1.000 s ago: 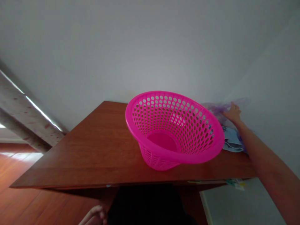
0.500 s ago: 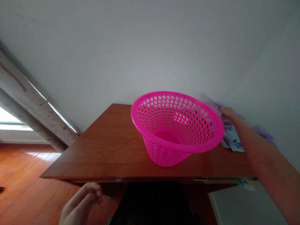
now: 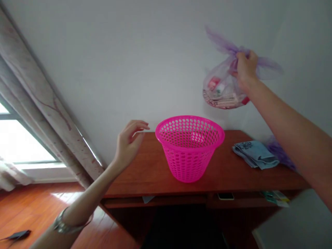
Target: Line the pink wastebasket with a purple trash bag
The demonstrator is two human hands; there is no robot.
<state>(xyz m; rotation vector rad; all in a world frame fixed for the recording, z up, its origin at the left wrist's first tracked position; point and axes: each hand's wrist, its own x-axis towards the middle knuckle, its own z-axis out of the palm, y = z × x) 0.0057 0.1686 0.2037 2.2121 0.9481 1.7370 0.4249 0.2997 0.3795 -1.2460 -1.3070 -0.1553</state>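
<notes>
High above the right of the desk, my right hand point(image 3: 246, 69) grips the gathered neck of a see-through purple plastic bag point(image 3: 220, 84). Folded patterned cloth and red and white items show through its side. A pink plastic laundry basket point(image 3: 188, 162) with rows of holes stands upright on the desk, below and left of the bag. Just left of its rim, my left hand point(image 3: 129, 138) hovers with fingers apart and holds nothing.
The brown wooden desk point(image 3: 145, 173) stands against a pale wall. On its right lie a folded blue-grey cloth point(image 3: 256, 154) and purple plastic point(image 3: 281, 152). A phone point(image 3: 225, 196) rests in the open shelf below. A curtain point(image 3: 52, 100) hangs at the left.
My right hand has lifted the purple bag from the desk's right side, high against the wall. My left hand has risen from below the desk edge to beside the basket. The view has shifted.
</notes>
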